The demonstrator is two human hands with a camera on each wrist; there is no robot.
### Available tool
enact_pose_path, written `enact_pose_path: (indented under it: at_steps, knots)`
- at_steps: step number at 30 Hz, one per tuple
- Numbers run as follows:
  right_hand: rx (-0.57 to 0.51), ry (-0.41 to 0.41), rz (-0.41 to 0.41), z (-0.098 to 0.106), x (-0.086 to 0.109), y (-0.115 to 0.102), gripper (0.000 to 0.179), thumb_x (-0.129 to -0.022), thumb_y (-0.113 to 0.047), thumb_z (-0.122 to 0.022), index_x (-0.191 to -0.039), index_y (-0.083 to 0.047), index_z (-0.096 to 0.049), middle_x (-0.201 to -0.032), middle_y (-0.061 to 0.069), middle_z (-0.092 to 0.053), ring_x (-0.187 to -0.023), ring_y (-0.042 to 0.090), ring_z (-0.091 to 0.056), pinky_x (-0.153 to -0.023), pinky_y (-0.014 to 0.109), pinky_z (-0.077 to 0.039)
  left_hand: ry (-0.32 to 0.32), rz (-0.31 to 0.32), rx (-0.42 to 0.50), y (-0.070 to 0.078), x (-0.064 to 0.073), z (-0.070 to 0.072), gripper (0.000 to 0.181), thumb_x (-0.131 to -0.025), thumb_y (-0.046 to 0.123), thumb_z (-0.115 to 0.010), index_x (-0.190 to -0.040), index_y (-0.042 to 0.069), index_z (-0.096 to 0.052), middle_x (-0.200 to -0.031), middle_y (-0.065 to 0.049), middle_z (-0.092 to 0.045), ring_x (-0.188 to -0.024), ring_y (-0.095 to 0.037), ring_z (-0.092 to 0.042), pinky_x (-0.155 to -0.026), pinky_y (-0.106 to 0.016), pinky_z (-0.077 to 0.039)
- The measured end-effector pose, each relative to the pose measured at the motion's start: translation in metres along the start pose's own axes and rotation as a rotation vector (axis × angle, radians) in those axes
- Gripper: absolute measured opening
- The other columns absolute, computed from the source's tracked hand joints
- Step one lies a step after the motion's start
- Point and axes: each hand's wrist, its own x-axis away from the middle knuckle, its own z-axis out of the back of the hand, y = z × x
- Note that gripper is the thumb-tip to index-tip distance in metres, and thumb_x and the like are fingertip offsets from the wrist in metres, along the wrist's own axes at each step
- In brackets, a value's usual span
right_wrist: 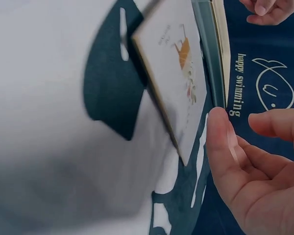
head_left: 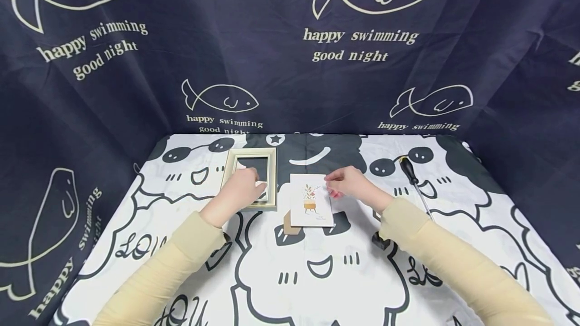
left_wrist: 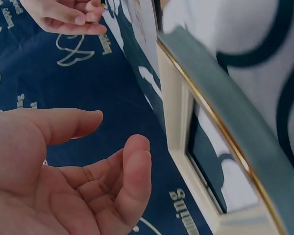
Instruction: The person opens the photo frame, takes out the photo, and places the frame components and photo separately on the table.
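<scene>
A cream picture frame (head_left: 272, 175) with a gold inner edge lies on the table, left of centre. Over its opening hovers my left hand (head_left: 240, 190), thumb and loosely bent fingers apart with nothing between them. To the right of the frame lies a white card (head_left: 299, 195) printed with a plant in an orange pot; it looks stiff in the right wrist view. My right hand (head_left: 351, 182) is at the card's upper right edge, fingertips close to it. In the right wrist view, the fingers (right_wrist: 220, 142) and thumb stand apart, holding nothing.
A brown piece (head_left: 292, 226) sticks out from beneath the card's lower left corner. Beyond the right forearm lies a screwdriver (head_left: 409, 171) with a black and yellow handle, its shaft partly hidden by the sleeve. A patterned cloth (head_left: 326, 291) covers the table; dark curtains (head_left: 290, 64) hang around it.
</scene>
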Motion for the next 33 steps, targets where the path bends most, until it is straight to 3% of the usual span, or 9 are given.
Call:
enact_pose_path:
  at_steps: [4, 10, 17, 19, 23, 28, 33]
  knots:
    - [0.014, 0.004, 0.010, 0.000, 0.006, 0.009, 0.028, -0.089, -0.006, -0.058, -0.110, 0.013, -0.061, -0.076, 0.017, -0.070, -0.062, 0.019, -0.068, -0.060, 0.032, -0.056, -0.007, -0.014, 0.037, 0.009, 0.000, -0.009, 0.033, -0.090, 0.024, -0.061, -0.105, -0.006, -0.064, -0.101, -0.018, -0.068, -0.083, -0.028, -0.066, -0.072, -0.037, -0.054]
    - [0.026, 0.012, -0.004, -0.001, 0.011, 0.022, 0.026, -0.089, -0.004, -0.057, -0.108, 0.013, -0.062, -0.074, 0.016, -0.070, -0.063, 0.020, -0.068, -0.060, 0.031, -0.055, -0.042, -0.040, 0.100, 0.019, 0.001, -0.023, 0.024, -0.090, 0.022, -0.061, -0.091, -0.002, -0.065, -0.073, -0.010, -0.065, -0.054, -0.014, -0.054, -0.050, -0.026, -0.045]
    - [-0.047, 0.009, -0.029, -0.005, 0.016, 0.025, 0.027, -0.088, -0.002, -0.054, -0.110, 0.014, -0.060, -0.079, 0.018, -0.069, -0.065, 0.019, -0.067, -0.062, 0.031, -0.056, -0.060, -0.073, 0.136, 0.032, -0.001, -0.034, 0.030, -0.089, 0.022, -0.062, -0.103, -0.004, -0.066, -0.095, -0.015, -0.068, -0.064, -0.015, -0.058, -0.056, -0.025, -0.047]
    - [-0.063, 0.006, -0.033, -0.006, 0.017, 0.026, 0.027, -0.089, -0.001, -0.054, -0.110, 0.015, -0.060, -0.079, 0.018, -0.069, -0.065, 0.019, -0.067, -0.062, 0.032, -0.056, -0.071, -0.069, 0.139, 0.035, -0.002, -0.037, 0.030, -0.090, 0.022, -0.061, -0.103, -0.004, -0.066, -0.094, -0.014, -0.067, -0.062, -0.015, -0.056, -0.055, -0.025, -0.046]
    - [-0.081, -0.015, -0.050, -0.009, 0.016, 0.030, 0.027, -0.089, -0.001, -0.054, -0.110, 0.015, -0.059, -0.078, 0.017, -0.068, -0.064, 0.018, -0.066, -0.063, 0.033, -0.056, -0.084, -0.051, 0.108, 0.040, -0.006, -0.043, 0.024, -0.090, 0.024, -0.061, -0.091, 0.001, -0.068, -0.076, -0.006, -0.063, -0.055, -0.013, -0.051, -0.049, -0.024, -0.041]
    - [-0.095, -0.032, -0.066, -0.013, 0.015, 0.031, 0.027, -0.089, -0.001, -0.054, -0.110, 0.016, -0.058, -0.077, 0.016, -0.068, -0.064, 0.018, -0.066, -0.063, 0.033, -0.056, -0.122, -0.046, 0.063, 0.044, -0.013, -0.050, 0.031, -0.090, 0.025, -0.060, -0.067, 0.005, -0.062, -0.048, 0.002, -0.045, -0.041, -0.009, -0.042, -0.040, -0.021, -0.033]
    - [-0.090, -0.032, -0.065, -0.017, 0.014, 0.032, 0.026, -0.089, -0.002, -0.056, -0.108, 0.016, -0.059, -0.075, 0.015, -0.068, -0.063, 0.018, -0.066, -0.062, 0.032, -0.056, -0.171, -0.049, 0.063, 0.045, -0.016, -0.053, 0.031, -0.090, 0.024, -0.061, -0.071, -0.001, -0.063, -0.040, 0.001, -0.045, -0.032, -0.007, -0.042, -0.034, -0.018, -0.032]
